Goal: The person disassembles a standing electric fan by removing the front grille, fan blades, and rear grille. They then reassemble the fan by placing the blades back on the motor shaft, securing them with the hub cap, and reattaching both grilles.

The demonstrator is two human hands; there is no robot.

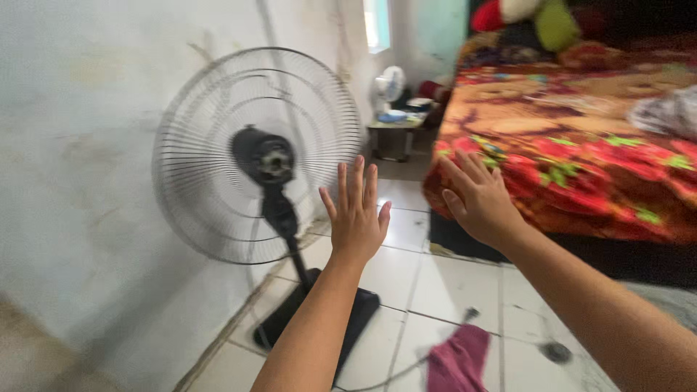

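At the bottom of the frame, a crumpled magenta cloth (pixel 459 359) lies on glossy white floor tiles (pixel 443 287), with a small dark round thing (pixel 556 353) on the tiles at lower right, too blurred to tell what it is. Two bare forearms rise from the lower edge. The left hand (pixel 356 210), near the middle of the frame, is raised flat with its fingers spread wide and pointing up, holding nothing. The right hand (pixel 478 197), just right of it, is also open and empty, fingers loosely together and tilted up-left, in front of the bed's corner. Left of the hands stands one pedestal fan (pixel 258 156): a round wire cage, a black motor hub at its centre, a thin black pole and a flat black base (pixel 319 319) on the floor, close against a stained pale wall (pixel 80 145). At right, a bed carries a thick blanket (pixel 573 138) patterned in red, orange and green. Far back, a second small white fan (pixel 390 85) sits on a low table.
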